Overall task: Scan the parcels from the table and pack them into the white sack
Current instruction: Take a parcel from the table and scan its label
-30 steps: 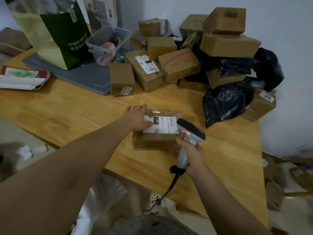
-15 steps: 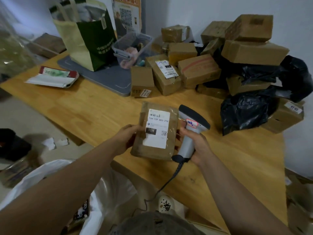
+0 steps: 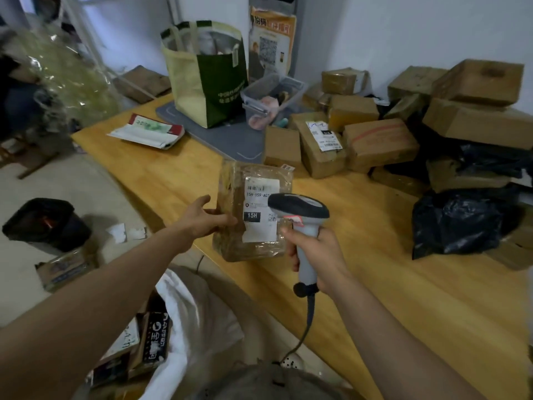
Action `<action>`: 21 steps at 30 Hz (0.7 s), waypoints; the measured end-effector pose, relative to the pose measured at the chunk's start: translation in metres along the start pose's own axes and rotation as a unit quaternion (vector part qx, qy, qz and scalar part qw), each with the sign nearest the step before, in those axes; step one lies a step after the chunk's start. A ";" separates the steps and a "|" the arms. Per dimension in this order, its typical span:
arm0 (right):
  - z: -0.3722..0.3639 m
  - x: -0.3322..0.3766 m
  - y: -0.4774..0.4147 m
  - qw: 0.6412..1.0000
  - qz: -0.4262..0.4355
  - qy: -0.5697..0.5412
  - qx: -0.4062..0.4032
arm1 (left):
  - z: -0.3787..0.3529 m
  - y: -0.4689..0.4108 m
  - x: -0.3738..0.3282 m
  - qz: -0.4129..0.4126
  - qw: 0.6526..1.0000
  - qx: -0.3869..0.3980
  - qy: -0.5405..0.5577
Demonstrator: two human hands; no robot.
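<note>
parcel up for its scan, held by one edge over the table

white sack (image 3: 184, 307) lies open on the floor below the table's (image 3: 403, 284) near edge, with a few packed items showing in its mouth. just above that edge the left hand (image 3: 202, 220) holds the parcel (image 3: 248, 209) clear of the table. its grip is closed on the parcel's left side, thumb on the front and fingers hidden behind. the parcel stands roughly upright with its white label facing the camera.

the scanner (image 3: 300, 210) sits right in front of the label, its head covering part of the label's right side. the right hand (image 3: 320, 255) has its grip wrapped tight round the scanner's handle, above the table's near edge. further right and at the table's far side wait a pile of cardboard boxes (image 3: 375, 140) and black bags (image 3: 458, 223).

the parcel looks like a flat cardboard box wound in glossy clear tape, so it is probably stiff but slick under the fingers. one hand carries it by the edge, so it seems light. its corners look a little crushed, so squeezing hard is unwise. the best hold is likely across a long side, thumb in front and fingers behind, off the barcode. it can then be lowered into the sack flat.
</note>
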State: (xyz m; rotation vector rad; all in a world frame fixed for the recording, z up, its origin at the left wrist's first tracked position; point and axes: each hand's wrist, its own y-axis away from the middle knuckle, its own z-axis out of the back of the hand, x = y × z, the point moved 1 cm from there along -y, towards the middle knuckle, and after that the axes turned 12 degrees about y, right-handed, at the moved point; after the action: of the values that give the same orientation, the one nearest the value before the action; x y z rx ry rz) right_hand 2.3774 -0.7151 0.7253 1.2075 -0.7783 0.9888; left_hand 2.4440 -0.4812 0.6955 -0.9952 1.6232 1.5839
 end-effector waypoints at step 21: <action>-0.059 0.018 0.005 0.997 0.032 0.062 0.034 | 0.048 0.013 0.019 -0.027 0.995 -0.087 0.030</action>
State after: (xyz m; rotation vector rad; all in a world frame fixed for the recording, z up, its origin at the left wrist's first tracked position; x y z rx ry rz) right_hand 2.3783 -0.6539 0.7314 1.1730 -0.6927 1.1401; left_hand 2.4209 -0.4347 0.6832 -1.1783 1.5034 1.6965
